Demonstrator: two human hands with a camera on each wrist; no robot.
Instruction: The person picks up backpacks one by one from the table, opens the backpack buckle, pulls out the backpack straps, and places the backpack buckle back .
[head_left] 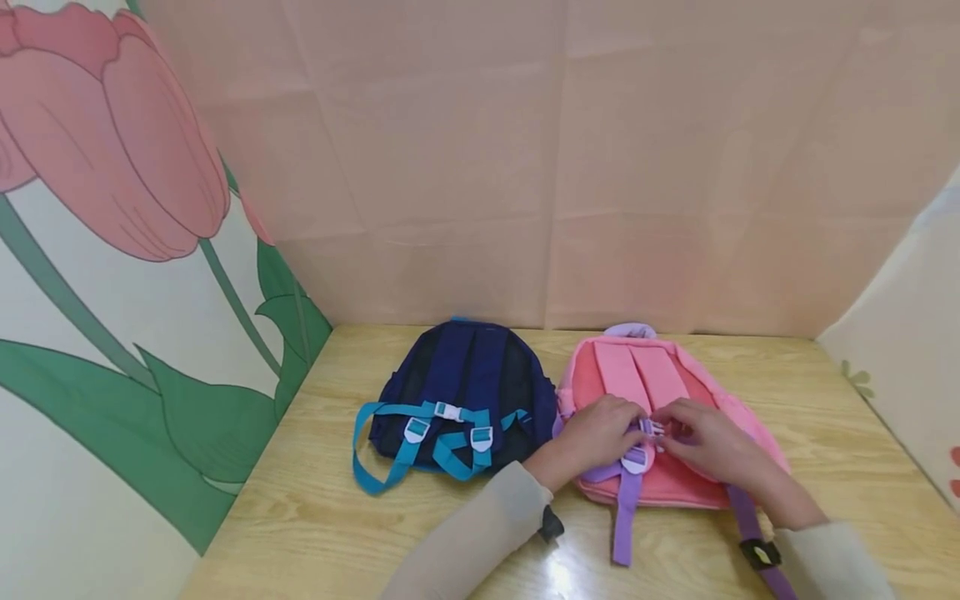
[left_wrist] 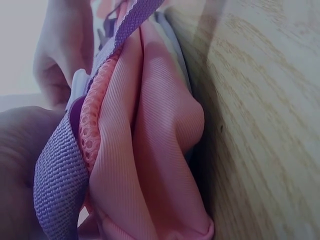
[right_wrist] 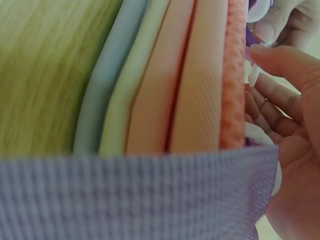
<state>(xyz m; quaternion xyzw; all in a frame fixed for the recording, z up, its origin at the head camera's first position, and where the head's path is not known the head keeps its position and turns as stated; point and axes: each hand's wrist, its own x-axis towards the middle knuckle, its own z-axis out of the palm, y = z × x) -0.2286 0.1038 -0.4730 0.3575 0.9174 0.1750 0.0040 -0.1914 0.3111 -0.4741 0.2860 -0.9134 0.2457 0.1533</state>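
Observation:
A pink backpack (head_left: 701, 479) lies back side up on the table, its purple straps (head_left: 626, 521) toward the front. Over its middle, both hands meet at a white side-release buckle (head_left: 654, 428). From the left, my left hand (head_left: 600, 433) pinches one end of the buckle. My right hand (head_left: 708, 437) pinches the other end; the right wrist view shows thumb and forefinger on a thin white piece (right_wrist: 254, 75). Fingers cover much of the buckle, so I cannot tell whether its halves are joined. A white strap adjuster (head_left: 634, 460) sits just below.
A navy backpack (head_left: 472, 358) lies to the left, its teal straps (head_left: 408, 454) joined by a fastened white buckle (head_left: 448, 412). A pink cloth wall (head_left: 450, 167) stands behind the wooden table (head_left: 315, 500). At left is a tulip-printed panel (head_left: 112, 150).

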